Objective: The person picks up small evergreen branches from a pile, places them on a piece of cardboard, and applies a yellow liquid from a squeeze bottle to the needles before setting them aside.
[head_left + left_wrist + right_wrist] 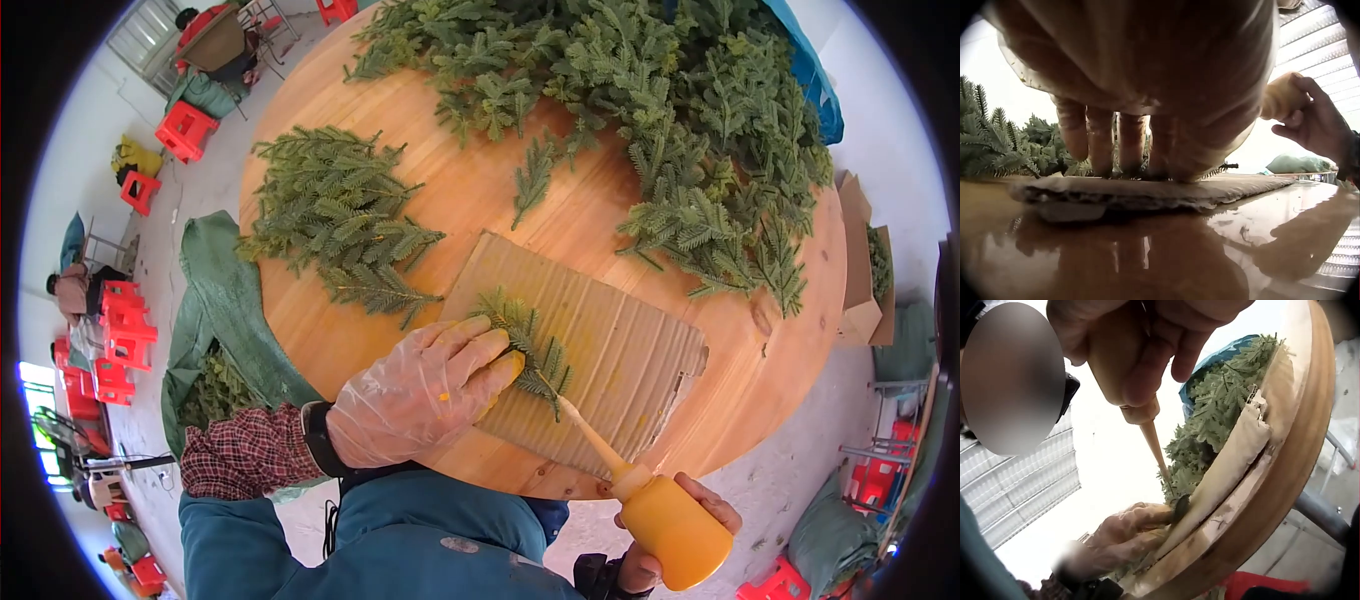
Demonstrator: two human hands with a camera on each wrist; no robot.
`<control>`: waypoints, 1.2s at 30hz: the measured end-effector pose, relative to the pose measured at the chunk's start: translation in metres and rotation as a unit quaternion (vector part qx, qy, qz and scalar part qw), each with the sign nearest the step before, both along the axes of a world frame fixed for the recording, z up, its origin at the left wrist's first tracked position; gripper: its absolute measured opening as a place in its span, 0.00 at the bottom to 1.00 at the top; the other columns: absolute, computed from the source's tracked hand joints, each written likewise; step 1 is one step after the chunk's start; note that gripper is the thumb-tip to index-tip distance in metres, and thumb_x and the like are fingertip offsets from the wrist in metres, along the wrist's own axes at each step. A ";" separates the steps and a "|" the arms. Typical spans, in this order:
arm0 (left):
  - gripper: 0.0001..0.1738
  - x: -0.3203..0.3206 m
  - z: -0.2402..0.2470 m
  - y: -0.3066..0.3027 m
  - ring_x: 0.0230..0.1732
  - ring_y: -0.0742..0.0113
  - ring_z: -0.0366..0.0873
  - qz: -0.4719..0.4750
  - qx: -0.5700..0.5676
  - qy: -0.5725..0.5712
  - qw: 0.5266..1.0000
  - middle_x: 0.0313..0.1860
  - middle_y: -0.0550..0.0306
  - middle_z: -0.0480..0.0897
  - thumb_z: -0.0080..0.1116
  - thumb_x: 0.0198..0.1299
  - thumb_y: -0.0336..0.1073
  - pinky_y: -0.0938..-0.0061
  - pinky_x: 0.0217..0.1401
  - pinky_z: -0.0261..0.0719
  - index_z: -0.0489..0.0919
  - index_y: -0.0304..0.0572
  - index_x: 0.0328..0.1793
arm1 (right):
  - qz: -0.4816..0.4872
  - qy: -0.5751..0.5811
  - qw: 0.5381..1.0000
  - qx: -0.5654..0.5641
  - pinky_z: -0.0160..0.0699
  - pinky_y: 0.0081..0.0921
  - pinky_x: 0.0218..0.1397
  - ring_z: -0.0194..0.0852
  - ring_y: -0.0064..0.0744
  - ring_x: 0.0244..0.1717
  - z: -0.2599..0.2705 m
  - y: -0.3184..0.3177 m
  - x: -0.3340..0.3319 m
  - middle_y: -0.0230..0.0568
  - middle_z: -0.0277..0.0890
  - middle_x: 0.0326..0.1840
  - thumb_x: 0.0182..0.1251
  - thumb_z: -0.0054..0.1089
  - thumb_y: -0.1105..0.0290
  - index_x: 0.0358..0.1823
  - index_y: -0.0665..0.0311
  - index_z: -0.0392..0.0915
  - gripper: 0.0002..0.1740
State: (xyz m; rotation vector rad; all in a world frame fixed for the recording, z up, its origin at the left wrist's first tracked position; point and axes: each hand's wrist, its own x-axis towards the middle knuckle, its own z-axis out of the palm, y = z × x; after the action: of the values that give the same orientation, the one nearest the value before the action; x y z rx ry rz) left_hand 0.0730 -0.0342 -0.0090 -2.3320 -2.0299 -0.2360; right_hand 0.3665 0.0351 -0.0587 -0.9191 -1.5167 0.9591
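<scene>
My left hand [420,390], in a clear plastic glove, holds a small fir sprig [520,330] down on a piece of corrugated cardboard [600,345]. In the left wrist view its fingers [1100,140] reach down to the cardboard. The sprig's cut stem end points toward my right hand [700,505], which grips a yellow squeeze bottle [680,535]. The bottle is tilted, its long tapered nozzle [590,435] right at the stem end. In the right wrist view bare fingers [1147,375] wrap around the bottle, nozzle downward.
A pile of fir sprigs [340,220] lies left on the round wooden table [440,130], a larger heap [700,120] at the back right. One loose sprig [535,180] lies behind the cardboard. A green sack [215,310] hangs at the left edge; a cardboard box [860,280] stands at right.
</scene>
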 end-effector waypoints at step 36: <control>0.21 -0.003 0.000 0.000 0.64 0.49 0.76 -0.014 0.014 0.020 1.000 0.67 0.38 0.75 0.54 0.67 0.40 0.59 0.60 0.76 0.77 0.38 0.62 | -0.067 -0.054 0.996 0.000 0.88 0.28 0.25 0.85 0.44 0.36 0.017 -0.029 0.009 0.52 0.70 0.55 0.57 0.60 0.24 0.64 0.72 0.59 0.56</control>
State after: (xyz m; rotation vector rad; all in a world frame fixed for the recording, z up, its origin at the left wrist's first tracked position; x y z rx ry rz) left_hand 0.0700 -0.0346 -0.0093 -2.3301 -1.9650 -0.2153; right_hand 0.3759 0.0058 -0.0420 -1.0728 -1.5242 0.8242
